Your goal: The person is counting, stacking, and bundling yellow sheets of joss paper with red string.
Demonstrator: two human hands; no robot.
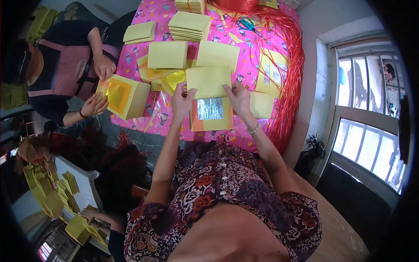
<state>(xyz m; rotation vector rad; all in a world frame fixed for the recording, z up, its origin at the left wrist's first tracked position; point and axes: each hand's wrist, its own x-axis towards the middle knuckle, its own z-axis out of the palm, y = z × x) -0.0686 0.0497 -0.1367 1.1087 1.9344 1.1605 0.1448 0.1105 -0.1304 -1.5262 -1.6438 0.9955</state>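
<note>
Between my two hands is a plain yellow paper piece (208,81), perhaps folded; its layers are hard to make out. My left hand (182,99) pinches its lower left corner, and my right hand (240,97) pinches the lower right side. Just below it, nearer to me, lies a yellow and orange paper sheet with a silver foil square (210,109), its upper edge hidden by the held piece. Beyond my hands are a yellow paper packet (167,55) and another plain yellow sheet (218,56). Gold-foil paper (173,81) lies left of my left hand.
A pink patterned cloth (144,96) covers the table. Folded yellow paper stacks (189,27) stand at the back, near teal scissors (247,23). Red plastic strands (293,87) hang along the right edge. At left, a co-worker's hands (99,103) hold a gold-foil paper packet (126,98).
</note>
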